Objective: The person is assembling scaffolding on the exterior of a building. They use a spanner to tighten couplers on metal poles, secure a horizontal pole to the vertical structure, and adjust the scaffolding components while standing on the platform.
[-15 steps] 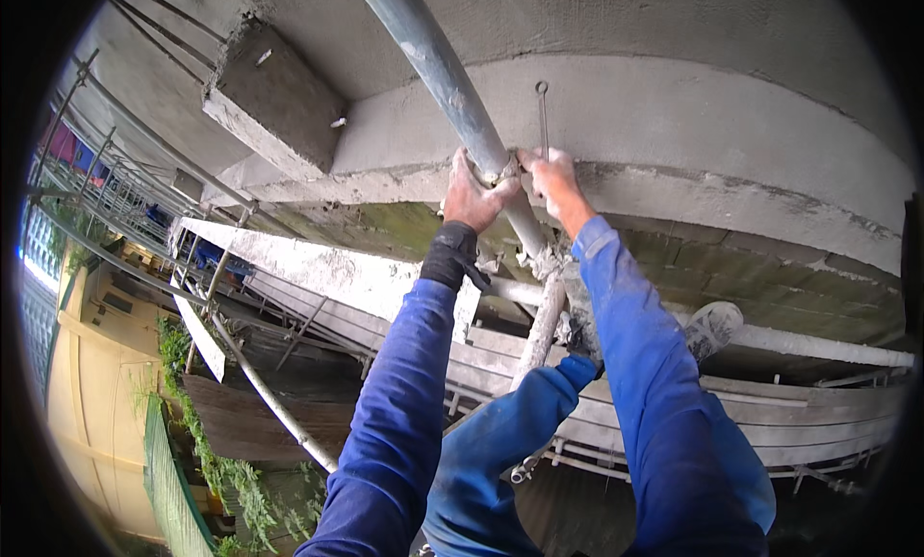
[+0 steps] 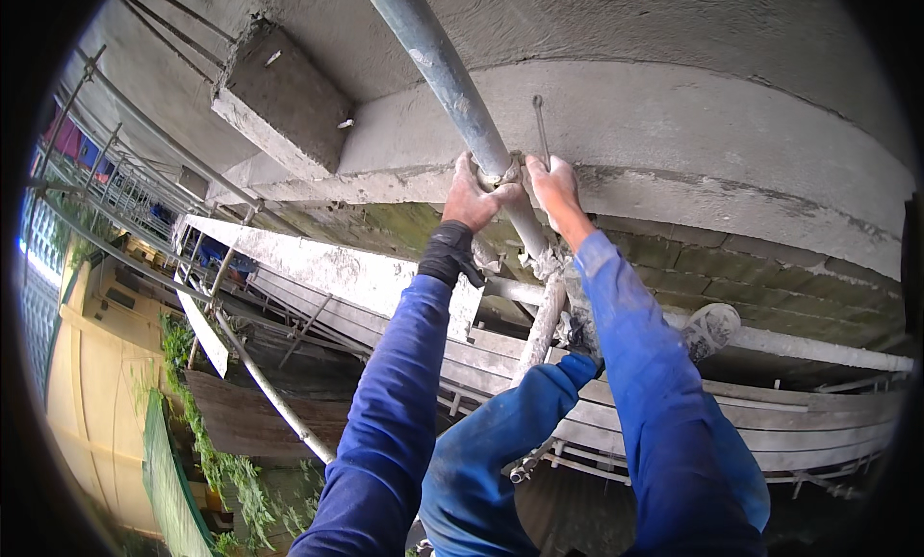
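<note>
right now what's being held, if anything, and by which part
The right grip holds a wrench by its lower end, ring end up; the left grip clasps the grey pole at its collar.

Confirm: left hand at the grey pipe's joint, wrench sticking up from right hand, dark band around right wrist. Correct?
Not quite: the head view shows the dark band around the wrist of the left hand, not the right. The rest stands: left hand at the joint of the grey pipe, wrench sticking up from the right hand.
</note>
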Tool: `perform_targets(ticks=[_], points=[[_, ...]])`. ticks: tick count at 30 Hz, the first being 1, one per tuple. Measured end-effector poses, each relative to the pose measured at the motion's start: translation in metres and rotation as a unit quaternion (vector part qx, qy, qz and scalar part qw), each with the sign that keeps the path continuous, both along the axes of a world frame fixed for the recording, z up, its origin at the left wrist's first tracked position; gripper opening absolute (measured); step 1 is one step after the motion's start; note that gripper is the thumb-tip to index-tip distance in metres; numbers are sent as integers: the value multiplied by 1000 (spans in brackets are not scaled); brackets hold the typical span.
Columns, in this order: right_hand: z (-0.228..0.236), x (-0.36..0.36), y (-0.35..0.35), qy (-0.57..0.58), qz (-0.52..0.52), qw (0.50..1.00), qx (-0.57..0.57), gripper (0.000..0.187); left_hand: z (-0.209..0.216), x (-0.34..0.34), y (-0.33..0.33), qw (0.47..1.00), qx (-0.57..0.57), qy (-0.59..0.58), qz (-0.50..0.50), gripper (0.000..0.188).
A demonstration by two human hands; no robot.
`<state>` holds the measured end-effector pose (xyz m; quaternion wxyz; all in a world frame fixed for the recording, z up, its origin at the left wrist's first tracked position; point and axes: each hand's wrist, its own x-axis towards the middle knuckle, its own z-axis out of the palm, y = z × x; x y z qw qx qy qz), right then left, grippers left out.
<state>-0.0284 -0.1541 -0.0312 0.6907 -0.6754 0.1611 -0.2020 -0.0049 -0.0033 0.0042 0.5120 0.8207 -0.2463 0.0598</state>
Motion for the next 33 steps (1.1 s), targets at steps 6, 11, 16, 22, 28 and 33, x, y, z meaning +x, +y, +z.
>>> perform_targets(ticks=[6,11,16,22,28,33], points=[[-18,-66,8,74,108,991,34,42,18,9,3,938,269,-215,46,65],[-40,-76,32,103,111,984,-90,53,19,2,-5,973,219,-41,68,58],[-32,-91,36,53,125,988,-69,55,26,-10,-7,963,226,-107,100,59],[-31,-86,36,23,109,992,-60,58,28,-5,-6,962,249,-72,81,59],[-7,-78,18,75,170,976,-115,62,22,0,-5,966,234,-67,89,62],[65,-93,0,125,305,944,12,60,19,3,0,961,256,-67,78,60]])
